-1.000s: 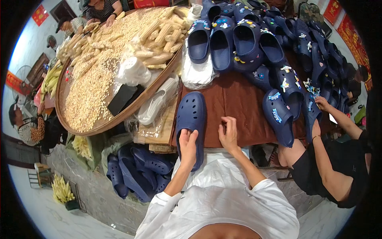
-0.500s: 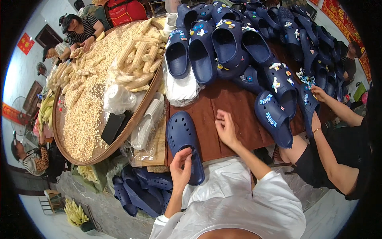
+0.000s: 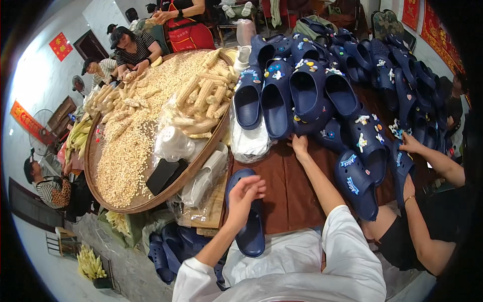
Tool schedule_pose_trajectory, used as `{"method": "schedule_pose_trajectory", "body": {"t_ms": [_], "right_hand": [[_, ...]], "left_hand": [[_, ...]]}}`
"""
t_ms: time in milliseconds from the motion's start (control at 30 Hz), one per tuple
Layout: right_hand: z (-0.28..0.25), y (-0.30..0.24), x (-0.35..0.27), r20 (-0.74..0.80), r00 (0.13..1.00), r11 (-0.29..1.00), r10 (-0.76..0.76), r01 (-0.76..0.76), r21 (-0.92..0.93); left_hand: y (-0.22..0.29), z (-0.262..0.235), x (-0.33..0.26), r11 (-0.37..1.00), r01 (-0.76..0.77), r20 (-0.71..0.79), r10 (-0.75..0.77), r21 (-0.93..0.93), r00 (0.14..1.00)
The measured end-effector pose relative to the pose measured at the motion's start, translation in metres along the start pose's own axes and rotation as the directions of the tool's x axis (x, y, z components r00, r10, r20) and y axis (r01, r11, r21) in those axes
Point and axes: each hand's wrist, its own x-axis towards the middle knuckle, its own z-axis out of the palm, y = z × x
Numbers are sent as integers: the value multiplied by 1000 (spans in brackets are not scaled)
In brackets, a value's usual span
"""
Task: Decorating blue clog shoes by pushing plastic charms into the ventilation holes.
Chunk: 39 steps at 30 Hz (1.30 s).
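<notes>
A plain navy clog [image 3: 250,234], without charms, lies at the table's front edge, its heel end over my lap. My left hand [image 3: 244,195] hovers over its middle, fingers loosely bent and apart, holding nothing visible. My right hand [image 3: 300,145] reaches forward to the lower edge of a navy clog [image 3: 306,90] decorated with charms, at the front of the pile. Its fingertips are partly hidden there, so I cannot tell whether they grip anything. Beside that clog stand other decorated clogs [image 3: 247,103], resting partly on a white plastic-wrapped bundle [image 3: 250,143].
A large round tray [image 3: 151,201] of corn kernels and cobs stands at left, with a black phone [image 3: 163,176] on it. Bagged white slippers [image 3: 205,178] lie beside it. More navy clogs [image 3: 168,249] are below. At right, a co-worker's hands [image 3: 410,146] hold a clog.
My right hand has reached forward to the clog pile. My left hand has lifted from the clog's opening and moved over its middle. The whole view has shifted downward and right.
</notes>
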Motion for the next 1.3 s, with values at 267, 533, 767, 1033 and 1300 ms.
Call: {"method": "schedule_pose_trajectory", "body": {"t_ms": [267,533,767,1033,1300], "right_hand": [[21,-21,6,-154,974,985,164,-169,-17],[22,-16,22,-208,951,966,227,-247,-80],[21,-24,20,-297,941,957,164,-225,-185],[29,-30,11,-399,910,924,108,-240,-297],[14,-34,-2,-500,865,881,35,-264,-394]], "left_hand": [[-50,27,134,573,512,201,-518,-639,831],[-72,69,199,404,485,220,-547,-776,808],[-82,75,203,246,472,299,-513,-847,805],[-74,76,203,226,438,299,-464,-870,834],[-57,91,198,88,368,289,-465,-926,837]]}}
